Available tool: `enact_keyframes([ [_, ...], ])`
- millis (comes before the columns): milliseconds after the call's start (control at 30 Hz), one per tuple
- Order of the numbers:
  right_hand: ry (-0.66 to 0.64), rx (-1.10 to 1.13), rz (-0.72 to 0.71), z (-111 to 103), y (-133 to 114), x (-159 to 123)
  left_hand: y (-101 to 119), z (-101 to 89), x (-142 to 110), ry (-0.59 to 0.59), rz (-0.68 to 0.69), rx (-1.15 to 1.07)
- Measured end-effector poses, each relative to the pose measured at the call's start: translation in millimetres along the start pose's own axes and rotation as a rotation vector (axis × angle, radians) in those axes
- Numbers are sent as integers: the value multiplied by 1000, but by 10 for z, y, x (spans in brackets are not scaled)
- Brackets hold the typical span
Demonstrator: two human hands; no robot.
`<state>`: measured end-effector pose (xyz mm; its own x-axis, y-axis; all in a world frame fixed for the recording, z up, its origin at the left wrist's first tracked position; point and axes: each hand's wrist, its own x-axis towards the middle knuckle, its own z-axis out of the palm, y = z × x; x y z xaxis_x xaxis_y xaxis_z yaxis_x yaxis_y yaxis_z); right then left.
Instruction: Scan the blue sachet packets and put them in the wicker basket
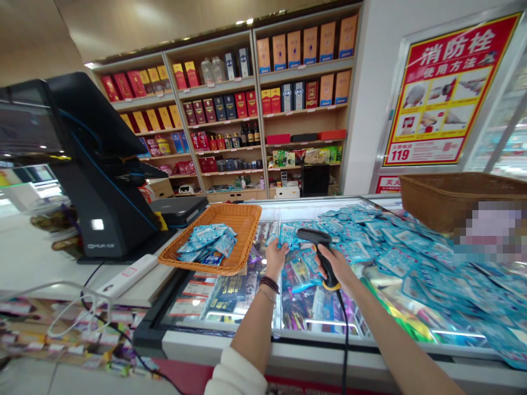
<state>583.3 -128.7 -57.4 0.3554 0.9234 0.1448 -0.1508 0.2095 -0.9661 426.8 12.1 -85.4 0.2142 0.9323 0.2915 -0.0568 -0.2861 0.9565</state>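
Note:
My right hand [331,263] grips a black handheld barcode scanner [319,255], whose coiled-free black cable hangs down past the chest's front edge. My left hand [275,259] is raised just left of the scanner head, its fingers on a blue foil packet [287,236]. To the left, a woven wicker tray [214,212] holds a small pile of blue packets [208,244]. Many more blue packets lie spread across the glass-topped display freezer [395,252], and my hands hide part of it.
A black point-of-sale terminal [102,175] and a dark printer [179,211] stand on the white counter [49,263] at left. A large brown wicker basket [448,200] sits at right. Behind stand shelves of boxed liquor [222,109] and a red fire-hydrant poster [448,90].

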Motion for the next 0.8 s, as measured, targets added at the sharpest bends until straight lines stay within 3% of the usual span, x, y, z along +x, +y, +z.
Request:
enact_keyframes([
  [300, 2, 7, 9, 25, -46, -35, 32, 3, -12, -16, 12, -20],
  [567, 86, 63, 61, 21, -259, 48, 233, -37, -15, -32, -41, -71],
  [667, 155, 62, 50, 101, -320, 207, 377, -227, 74, -29, -15, -102],
  [800, 134, 61, 40, 440, -419, 421, 597, -742, 242, 66, 46, -19],
])
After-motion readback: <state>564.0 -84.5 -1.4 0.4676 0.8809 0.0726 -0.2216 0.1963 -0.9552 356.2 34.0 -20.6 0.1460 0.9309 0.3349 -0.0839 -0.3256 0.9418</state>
